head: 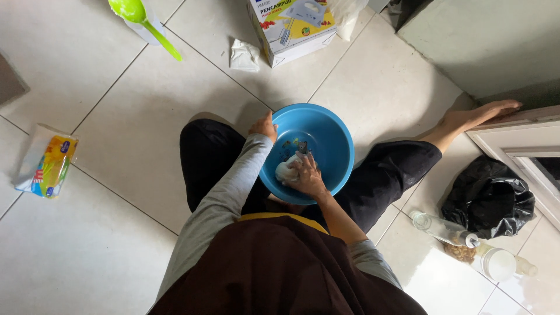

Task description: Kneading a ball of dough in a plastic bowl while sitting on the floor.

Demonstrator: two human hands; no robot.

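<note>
Blue bowl (326, 137) is seen in the middle of the floor, between the legs of a person who is sitting down. Its rim at 9 o'clock is gripped by the left hand (264, 126), with the fingers curled over the edge. Inside the bowl, a soft white lump (286, 170) is pressed down by the right hand (306, 175). The fingers of that hand are bent around the lump, and something small and dark is seen at 12 o'clock from the fingertips, but what it is cannot be told.

A cardboard box (291, 29) with a picture of a mixer is placed at 12 o'clock from the bowl. A green spoon (143, 20) is seen at 11 o'clock, well apart. A yellow packet (49, 166) is laid at 9 o'clock. A black bag (487, 201) and a clear glass bottle (443, 228) are found at 4 o'clock, near the bare foot (478, 114).
</note>
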